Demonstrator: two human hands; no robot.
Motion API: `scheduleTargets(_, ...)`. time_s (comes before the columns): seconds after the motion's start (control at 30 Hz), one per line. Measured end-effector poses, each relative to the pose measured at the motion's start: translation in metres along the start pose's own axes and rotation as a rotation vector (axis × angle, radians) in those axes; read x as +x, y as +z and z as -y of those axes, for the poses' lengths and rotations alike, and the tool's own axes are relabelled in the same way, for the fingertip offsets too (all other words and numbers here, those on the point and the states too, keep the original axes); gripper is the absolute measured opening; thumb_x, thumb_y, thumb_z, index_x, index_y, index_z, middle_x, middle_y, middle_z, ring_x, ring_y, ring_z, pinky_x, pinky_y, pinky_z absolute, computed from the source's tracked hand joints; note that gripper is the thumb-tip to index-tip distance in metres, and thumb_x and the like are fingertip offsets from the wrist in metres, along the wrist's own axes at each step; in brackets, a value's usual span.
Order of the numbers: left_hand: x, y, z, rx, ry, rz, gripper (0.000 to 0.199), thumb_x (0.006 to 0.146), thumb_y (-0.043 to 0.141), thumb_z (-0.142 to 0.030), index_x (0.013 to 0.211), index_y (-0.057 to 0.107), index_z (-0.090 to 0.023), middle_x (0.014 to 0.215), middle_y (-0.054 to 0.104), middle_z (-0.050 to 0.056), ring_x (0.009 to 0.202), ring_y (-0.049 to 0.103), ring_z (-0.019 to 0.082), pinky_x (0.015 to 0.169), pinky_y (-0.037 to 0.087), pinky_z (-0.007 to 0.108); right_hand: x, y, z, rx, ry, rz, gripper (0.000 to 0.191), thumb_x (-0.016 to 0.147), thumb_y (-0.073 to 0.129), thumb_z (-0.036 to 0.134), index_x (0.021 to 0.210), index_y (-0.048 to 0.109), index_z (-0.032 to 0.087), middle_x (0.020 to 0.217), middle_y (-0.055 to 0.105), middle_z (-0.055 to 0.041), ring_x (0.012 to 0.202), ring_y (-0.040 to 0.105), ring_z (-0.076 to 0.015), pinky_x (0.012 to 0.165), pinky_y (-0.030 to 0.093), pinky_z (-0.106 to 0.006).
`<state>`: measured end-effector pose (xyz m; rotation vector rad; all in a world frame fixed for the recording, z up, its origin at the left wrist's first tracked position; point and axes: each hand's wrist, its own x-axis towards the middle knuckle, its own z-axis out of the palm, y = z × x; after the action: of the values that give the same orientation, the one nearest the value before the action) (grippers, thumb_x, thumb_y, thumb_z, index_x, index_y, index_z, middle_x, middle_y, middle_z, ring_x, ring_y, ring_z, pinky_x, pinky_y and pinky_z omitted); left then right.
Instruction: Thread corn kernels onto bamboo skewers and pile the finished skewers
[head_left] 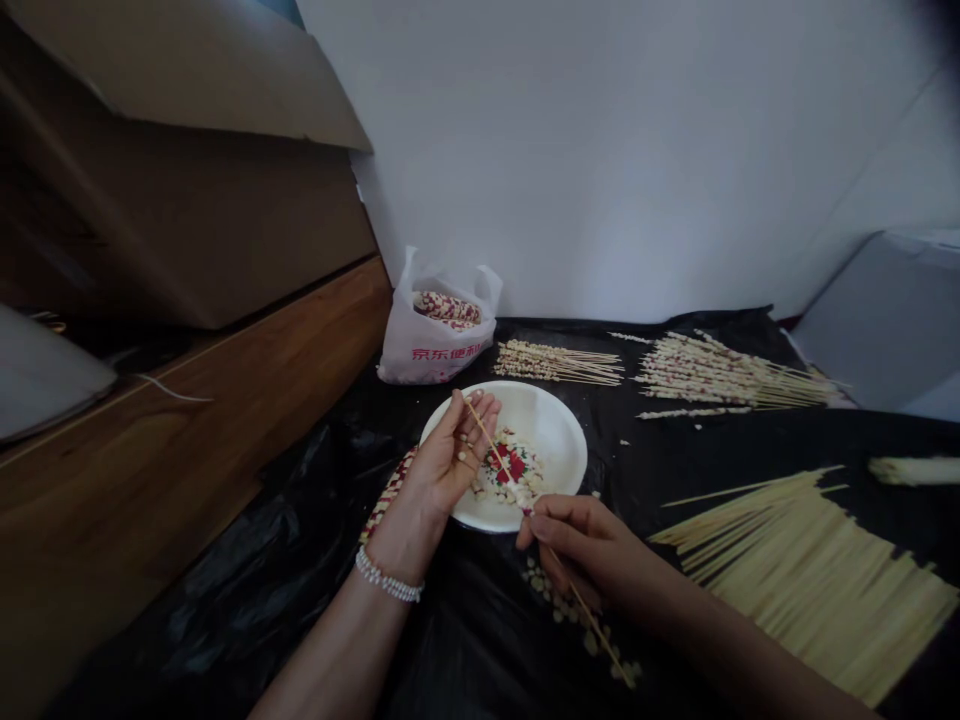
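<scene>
Bowl (564, 440) w/ kernels (534, 468), L hand (442, 462) over rim; bag (435, 362) w/ cobs (448, 307).

- We hold a thin, pale wooden skewer (493, 446) aslant, its upper end over the bowl near the left rim, its lower end past the near rim, above the black sheet.
- Our skewer carries a short cluster of threaded kernels (520, 495), whitish with reddish tinges, about midway along; bare stick shows on both sides.
- We cup a few small, pale loose kernels (462, 456) in our left hand (445, 458).
- Our round white bowl (561, 445) sits upright towards the sheet's left edge, more pale kernels scattered over its red-flowered bottom.
</scene>
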<state>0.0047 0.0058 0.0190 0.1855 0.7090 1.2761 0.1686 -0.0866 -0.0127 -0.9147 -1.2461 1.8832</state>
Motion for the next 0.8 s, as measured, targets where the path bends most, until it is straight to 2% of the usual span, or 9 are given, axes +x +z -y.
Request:
scheduleTargets(0.17,-0.003,0.003,-0.001,-0.05,-0.055,-0.052,0.012,0.088,0.054,-0.01,0.09,0.065,-0.008,0.08,0.073,0.009,0.075,0.072,0.015,0.069,0.059,0.021,0.0,0.002,0.001,-0.023,0.002,-0.019,0.027,0.089,0.056,0.039,0.078,0.066,0.016,0.043,0.053,0.0071,0.028,0.031,-0.0026,0.029,0.018,-0.015)
scheduleTargets(0.33,-0.003,0.003,0.0,-0.051,-0.035,-0.004,0.015,0.086,0.055,-0.007,0.097,0.064,-0.007,0.087,0.073,0.011,0.08,0.072,0.016,0.072,0.059,0.023,-0.001,0.002,0.0,-0.019,-0.021,-0.041,0.028,0.088,0.056,0.04,0.078,0.066,0.016,0.043,0.052,0.0074,0.028,0.03,-0.0031,0.03,0.018,-0.016)
scheduleTargets(0.53,-0.003,0.002,0.004,0.012,-0.063,0.034,0.017,0.086,0.054,-0.007,0.099,0.066,-0.008,0.085,0.074,0.011,0.074,0.071,0.014,0.071,0.059,0.022,-0.001,0.001,0.002,-0.032,-0.048,-0.066,0.03,0.087,0.057,0.043,0.078,0.067,0.016,0.041,0.05,0.0077,0.028,0.029,-0.0042,0.03,0.017,-0.018)
scheduleTargets(0.67,-0.008,0.001,0.011,0.154,-0.075,0.056,0.013,0.084,0.06,-0.012,0.093,0.069,-0.008,0.086,0.074,0.011,0.078,0.071,0.015,0.068,0.058,0.02,-0.001,-0.001,0.004,-0.039,-0.073,-0.104,0.03,0.088,0.057,0.043,0.079,0.067,0.016,0.042,0.05,0.0078,0.029,0.029,-0.0044,0.032,0.018,-0.018)
scheduleTargets(0.8,-0.018,0.002,0.022,0.343,-0.158,0.108,0.012,0.082,0.065,-0.018,0.089,0.071,-0.01,0.091,0.074,0.012,0.082,0.07,0.017,0.064,0.057,0.019,0.0,-0.006,0.006,-0.034,-0.105,-0.138,0.031,0.088,0.056,0.044,0.081,0.067,0.016,0.043,0.049,0.0085,0.029,0.027,-0.0044,0.032,0.015,-0.019)
